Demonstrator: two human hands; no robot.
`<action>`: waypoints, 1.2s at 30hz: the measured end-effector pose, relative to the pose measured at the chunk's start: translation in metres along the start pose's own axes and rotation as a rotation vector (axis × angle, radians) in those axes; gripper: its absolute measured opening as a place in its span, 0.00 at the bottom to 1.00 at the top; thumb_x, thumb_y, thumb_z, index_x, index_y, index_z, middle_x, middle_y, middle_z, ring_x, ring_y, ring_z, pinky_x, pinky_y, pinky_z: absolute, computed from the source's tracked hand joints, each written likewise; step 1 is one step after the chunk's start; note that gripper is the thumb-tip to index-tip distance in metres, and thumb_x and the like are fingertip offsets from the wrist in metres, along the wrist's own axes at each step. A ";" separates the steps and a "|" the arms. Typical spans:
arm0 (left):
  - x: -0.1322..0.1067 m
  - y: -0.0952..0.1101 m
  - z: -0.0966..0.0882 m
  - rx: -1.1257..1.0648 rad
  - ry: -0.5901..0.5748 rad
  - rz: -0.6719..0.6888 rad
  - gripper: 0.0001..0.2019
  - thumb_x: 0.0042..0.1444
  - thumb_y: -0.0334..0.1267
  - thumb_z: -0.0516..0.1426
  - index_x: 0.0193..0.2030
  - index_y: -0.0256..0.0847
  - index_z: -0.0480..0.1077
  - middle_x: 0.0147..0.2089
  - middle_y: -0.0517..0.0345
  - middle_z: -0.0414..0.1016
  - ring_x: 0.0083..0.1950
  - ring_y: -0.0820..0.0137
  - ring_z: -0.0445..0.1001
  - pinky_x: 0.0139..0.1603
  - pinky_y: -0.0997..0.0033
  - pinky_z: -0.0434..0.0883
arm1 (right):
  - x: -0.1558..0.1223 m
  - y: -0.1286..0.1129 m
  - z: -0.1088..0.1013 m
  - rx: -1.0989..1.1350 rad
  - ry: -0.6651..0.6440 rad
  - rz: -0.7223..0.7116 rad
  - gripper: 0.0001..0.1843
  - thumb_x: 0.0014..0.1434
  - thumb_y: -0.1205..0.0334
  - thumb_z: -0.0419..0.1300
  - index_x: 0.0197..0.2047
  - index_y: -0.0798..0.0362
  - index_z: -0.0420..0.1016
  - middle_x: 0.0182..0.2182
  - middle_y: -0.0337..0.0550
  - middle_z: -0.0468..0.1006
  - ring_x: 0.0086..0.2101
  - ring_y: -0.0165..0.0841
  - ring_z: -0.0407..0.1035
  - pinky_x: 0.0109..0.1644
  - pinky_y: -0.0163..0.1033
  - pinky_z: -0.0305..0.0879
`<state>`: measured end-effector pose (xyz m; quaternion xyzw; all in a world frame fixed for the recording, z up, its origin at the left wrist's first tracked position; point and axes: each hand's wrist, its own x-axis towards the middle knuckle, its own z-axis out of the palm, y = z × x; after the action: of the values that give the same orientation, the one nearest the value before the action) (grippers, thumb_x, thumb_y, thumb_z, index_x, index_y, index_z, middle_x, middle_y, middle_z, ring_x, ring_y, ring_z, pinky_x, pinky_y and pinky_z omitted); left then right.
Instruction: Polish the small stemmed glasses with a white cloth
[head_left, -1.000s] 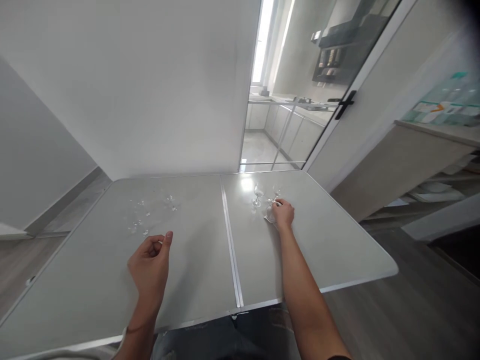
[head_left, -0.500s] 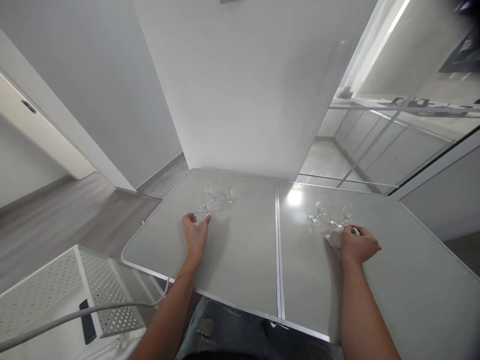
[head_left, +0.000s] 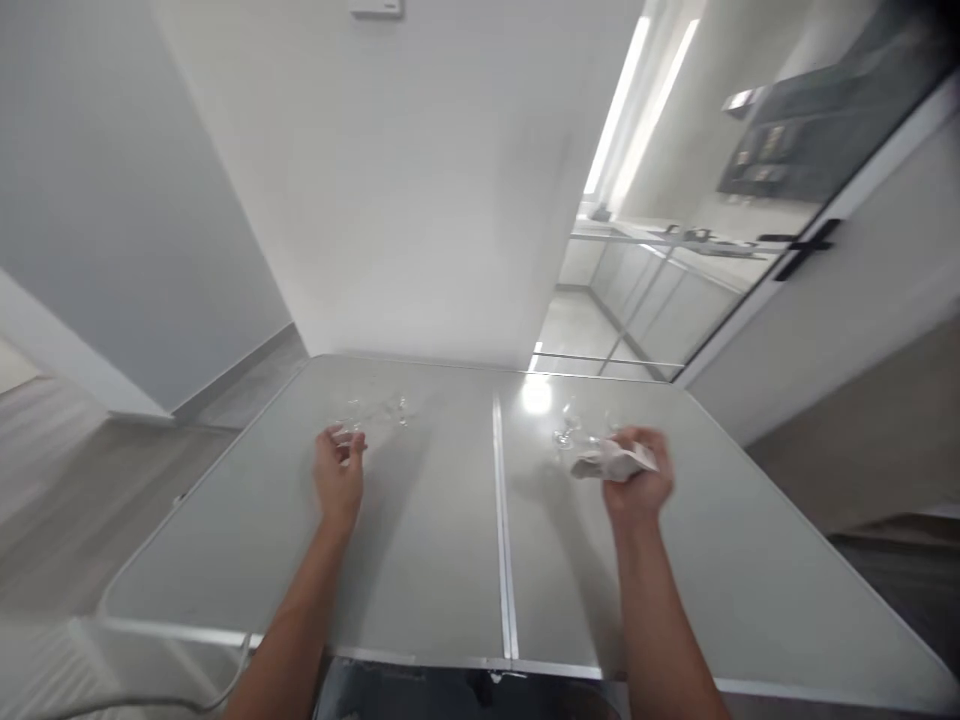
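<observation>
My left hand (head_left: pixel 341 475) is over the left half of the table (head_left: pixel 435 560), fingers curled and thumb held apart from them. Just beyond its fingertips are small clear glasses (head_left: pixel 402 408), faint against the tabletop; I cannot make out any glass within that hand. A crumpled white cloth (head_left: pixel 611 461) is gripped in my right hand (head_left: pixel 641 475), which is slightly blurred. More clear glasses (head_left: pixel 564 438), seemingly stemmed, stand close behind the cloth on the right half. Whether the cloth touches one of them is hard to see.
A metal seam (head_left: pixel 504 530) divides the table. A white wall (head_left: pixel 420 220) rises behind its far edge. To the right are a glazed partition (head_left: pixel 637 300) and a door with a black handle (head_left: pixel 810 248). A grey cable (head_left: pixel 225 690) runs by the front left corner.
The view has turned to the right. My right hand has lifted the cloth and turned it, so more of it shows. My left hand stays by the left glasses, its fingers slightly more curled.
</observation>
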<state>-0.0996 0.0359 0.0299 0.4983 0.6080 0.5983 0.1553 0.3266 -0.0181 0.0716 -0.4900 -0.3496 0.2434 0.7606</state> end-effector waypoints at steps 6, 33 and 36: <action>-0.012 0.053 0.083 -0.159 -0.346 0.160 0.25 0.58 0.54 0.61 0.58 0.44 0.66 0.41 0.57 0.75 0.30 0.73 0.76 0.33 0.72 0.74 | -0.023 -0.002 0.072 0.312 -0.523 0.315 0.24 0.47 0.61 0.66 0.48 0.44 0.68 0.33 0.35 0.72 0.31 0.33 0.68 0.36 0.38 0.66; -0.037 0.008 0.123 0.192 -0.531 0.690 0.28 0.55 0.57 0.64 0.59 0.47 0.74 0.37 0.56 0.82 0.31 0.72 0.77 0.35 0.74 0.69 | -0.014 0.035 0.055 -0.544 -0.173 -0.128 0.19 0.68 0.46 0.51 0.31 0.49 0.64 0.20 0.31 0.56 0.24 0.30 0.54 0.35 0.36 0.57; -0.040 0.011 0.124 0.152 -0.520 0.793 0.27 0.57 0.55 0.64 0.60 0.46 0.73 0.38 0.57 0.82 0.29 0.75 0.76 0.34 0.77 0.68 | -0.014 0.044 0.062 -0.103 0.018 0.140 0.22 0.63 0.37 0.54 0.36 0.49 0.64 0.25 0.31 0.63 0.26 0.28 0.60 0.33 0.34 0.60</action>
<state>0.0208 0.0730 -0.0062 0.8348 0.3539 0.4210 0.0249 0.2690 0.0252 0.0446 -0.5537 -0.3198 0.2733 0.7186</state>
